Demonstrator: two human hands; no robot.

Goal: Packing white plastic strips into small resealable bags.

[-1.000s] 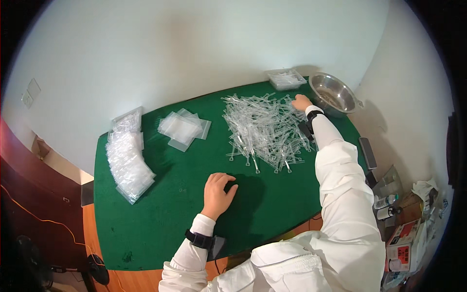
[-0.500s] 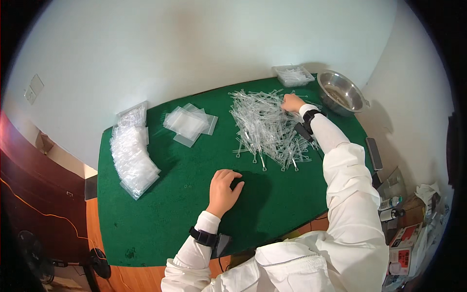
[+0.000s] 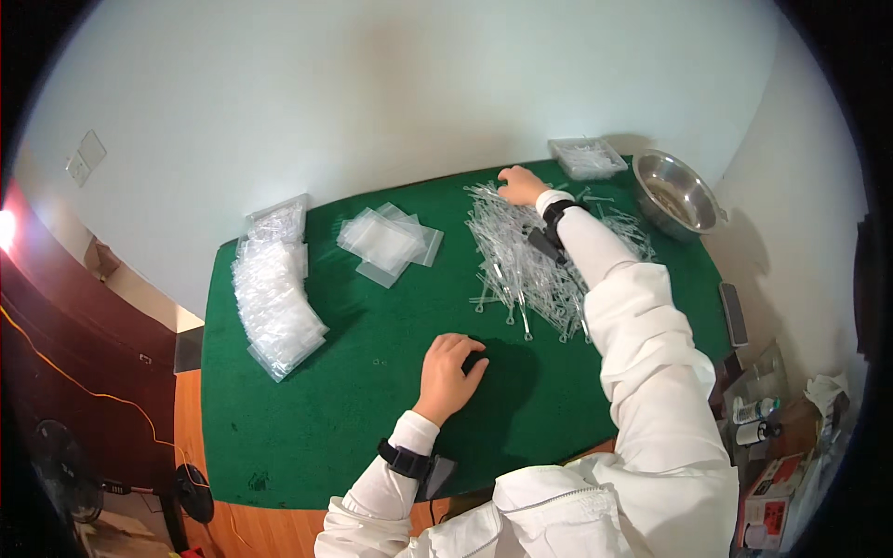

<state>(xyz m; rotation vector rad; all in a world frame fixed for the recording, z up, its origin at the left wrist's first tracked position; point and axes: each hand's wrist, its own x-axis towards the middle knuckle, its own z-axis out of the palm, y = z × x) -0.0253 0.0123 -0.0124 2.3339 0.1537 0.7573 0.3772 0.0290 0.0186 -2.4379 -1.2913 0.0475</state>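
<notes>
A wide heap of thin clear plastic sticks (image 3: 516, 256) with small looped ends lies on the right half of the green table (image 3: 335, 418). My right hand (image 3: 523, 187) is at the heap's far edge, fingers bent down and closed. What they hold, if anything, is too small to make out. Nearer to me, my left hand (image 3: 448, 377) hovers over or rests on the bare cloth, loosely curved with the thumb apart and nothing in it. Beyond it lies a loose stack of flat clear zip bags (image 3: 389, 244). Farther left, filled clear bags (image 3: 274, 307) overlap in a curved row.
At the far right stand a clear tray of sticks (image 3: 588, 160) and a steel bowl (image 3: 676, 195). A dark oblong device (image 3: 733, 314) sits at the right edge. Bottles (image 3: 755, 409) and a box (image 3: 772, 502) are beside the table. The wall borders the table's far side.
My right hand has moved left along the heap's far edge, its forearm now crossing over the sticks. The view has shifted slightly; my left hand keeps about the same place on the table.
</notes>
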